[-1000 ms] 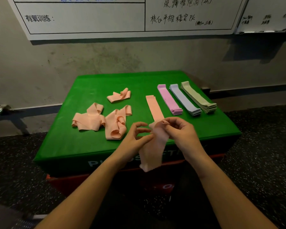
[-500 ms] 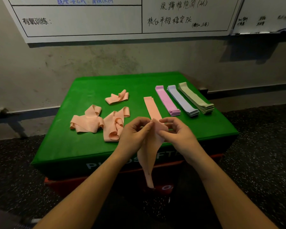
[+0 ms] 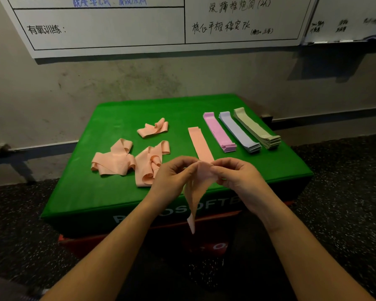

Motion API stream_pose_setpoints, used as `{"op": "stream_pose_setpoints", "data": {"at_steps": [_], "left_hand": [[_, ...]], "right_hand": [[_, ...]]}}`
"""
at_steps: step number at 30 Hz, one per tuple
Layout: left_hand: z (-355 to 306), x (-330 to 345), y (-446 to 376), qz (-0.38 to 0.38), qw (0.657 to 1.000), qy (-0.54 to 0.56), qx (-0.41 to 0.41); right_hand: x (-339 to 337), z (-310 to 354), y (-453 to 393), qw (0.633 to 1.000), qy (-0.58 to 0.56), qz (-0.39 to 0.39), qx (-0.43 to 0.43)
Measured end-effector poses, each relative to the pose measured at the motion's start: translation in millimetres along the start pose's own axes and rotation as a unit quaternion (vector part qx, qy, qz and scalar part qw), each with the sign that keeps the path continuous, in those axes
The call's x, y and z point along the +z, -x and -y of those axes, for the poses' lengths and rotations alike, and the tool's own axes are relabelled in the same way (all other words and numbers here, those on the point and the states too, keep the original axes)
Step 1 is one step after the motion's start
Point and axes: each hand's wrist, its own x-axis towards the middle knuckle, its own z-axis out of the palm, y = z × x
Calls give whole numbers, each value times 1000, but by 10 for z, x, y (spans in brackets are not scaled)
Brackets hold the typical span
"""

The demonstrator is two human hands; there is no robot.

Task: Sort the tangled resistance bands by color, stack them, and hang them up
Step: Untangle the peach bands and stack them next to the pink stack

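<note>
Peach band [image 3: 195,190] pinched at top edge by left grip [image 3: 172,179] and right grip [image 3: 237,177], tail hanging past green box [image 3: 117,198] front edge.

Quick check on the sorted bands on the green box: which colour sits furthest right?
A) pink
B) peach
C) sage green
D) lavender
C: the sage green stack lies at the right end of the row, with the lavender stack next to it, then the pink stack, and the flat peach band furthest left of the four.
</note>
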Motion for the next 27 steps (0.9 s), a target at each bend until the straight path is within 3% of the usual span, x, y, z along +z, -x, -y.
{"op": "stream_pose_setpoints", "data": {"at_steps": [4, 9, 16, 21, 27], "left_hand": [[11, 13, 5, 0, 1000, -4, -3], [82, 34, -9, -15, 1000, -9, 1], [78, 66, 43, 2, 1000, 12, -17], [-37, 122, 57, 44, 993, 93, -62], [-115, 216, -4, 46, 994, 84, -58]], "right_hand": [[28, -19, -2, 989, 113, -48, -84], [3, -41, -11, 974, 192, -20, -119], [1, 3, -28, 974, 161, -64, -144], [25, 100, -49, 984, 102, -22, -144], [40, 157, -114, 985, 86, -15, -150]]}}
